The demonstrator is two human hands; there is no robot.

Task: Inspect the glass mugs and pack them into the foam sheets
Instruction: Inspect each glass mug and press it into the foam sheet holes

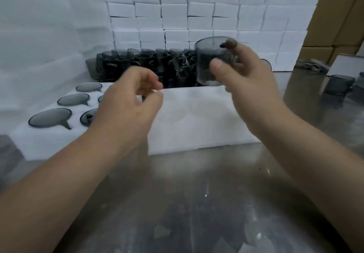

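Hands above the foam sheet (197,119): right hand (246,79) grips a smoky glass mug (210,62); left hand (128,101) hangs loosely curled, empty.

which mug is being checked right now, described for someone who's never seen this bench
Start at the white foam sheet on the steel table, with a crowd of smoky grey mugs standing behind it. Above the sheet's far edge, one mug is held in the right hand. It alone is lifted off the table.

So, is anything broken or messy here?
Nothing looks broken or spilled. The smoky glass mug in the right hand looks whole, and the packed mugs sit neatly in the foam sheet.
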